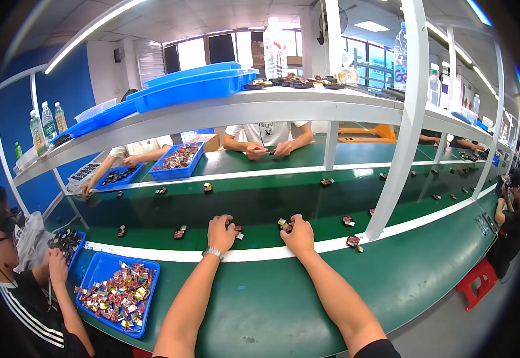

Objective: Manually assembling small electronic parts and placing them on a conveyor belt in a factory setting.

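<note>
Your forearms reach forward over the white rail (261, 254) onto the green belt (248, 200). Your left hand (220, 233) is palm-down, fingers curled, with a dark-red part (239, 228) just beside it on the right. Your right hand (300, 235) angles inward, its thumb and forefinger at a yellow-and-black part (282, 223). I cannot tell whether either hand's fingers are clamped on its part.

Worktop (254, 304): green, smooth, semi-gloss. Electronic modules (119, 292): hard-looking, with shiny patches; exact material unclear. Parts bin (153, 289): smooth blue plastic, slight gloss. Wristwatch band (214, 252): bright, metal-looking. Shelf post (404, 131): white, smooth, apparently painted metal. Water bottle (275, 51): clear, glossy plastic. Bag (30, 241): thin, crinkled, translucent plastic. Stool (477, 285): smooth red plastic. White T-shirt (266, 132): matt cloth.
</note>
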`<state>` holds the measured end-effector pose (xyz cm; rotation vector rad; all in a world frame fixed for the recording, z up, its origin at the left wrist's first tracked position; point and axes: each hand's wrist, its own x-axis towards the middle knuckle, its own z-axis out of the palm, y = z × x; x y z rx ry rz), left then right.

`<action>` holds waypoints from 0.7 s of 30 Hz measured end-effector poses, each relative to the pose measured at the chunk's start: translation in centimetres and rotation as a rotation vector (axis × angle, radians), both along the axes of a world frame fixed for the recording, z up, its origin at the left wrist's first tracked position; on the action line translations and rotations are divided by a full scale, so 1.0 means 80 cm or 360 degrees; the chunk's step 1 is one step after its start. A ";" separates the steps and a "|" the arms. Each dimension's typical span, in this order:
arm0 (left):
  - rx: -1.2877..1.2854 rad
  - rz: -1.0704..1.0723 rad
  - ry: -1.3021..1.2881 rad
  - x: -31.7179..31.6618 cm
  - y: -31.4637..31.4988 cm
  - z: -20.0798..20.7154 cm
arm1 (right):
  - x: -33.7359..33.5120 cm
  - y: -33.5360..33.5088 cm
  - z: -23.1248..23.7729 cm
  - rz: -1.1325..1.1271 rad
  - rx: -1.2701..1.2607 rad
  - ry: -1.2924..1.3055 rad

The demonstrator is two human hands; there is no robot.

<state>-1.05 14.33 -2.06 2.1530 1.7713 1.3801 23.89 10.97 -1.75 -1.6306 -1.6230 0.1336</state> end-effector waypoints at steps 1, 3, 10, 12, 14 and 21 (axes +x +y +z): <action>0.0195 0.0028 -0.0057 0.000 -0.011 0.005 | 0.001 -0.006 0.004 0.0112 -0.0031 0.0141; 0.0207 -0.0027 -0.0013 0.000 -0.034 0.020 | 0.004 -0.026 0.015 0.0427 0.0058 0.0171; -0.1768 -0.1348 -0.1220 -0.007 -0.126 0.052 | -0.016 -0.114 0.076 0.1410 -0.0041 0.0008; -0.1779 -0.1454 -0.1293 -0.012 -0.138 0.052 | -0.024 -0.118 0.075 0.1461 -0.0038 -0.0053; -0.1664 -0.1367 -0.1366 -0.013 -0.155 0.049 | -0.038 -0.126 0.068 0.1399 0.0107 0.0161; -0.1510 -0.1289 -0.1721 0.000 -0.173 0.046 | -0.074 -0.139 0.053 0.0912 0.0360 -0.0154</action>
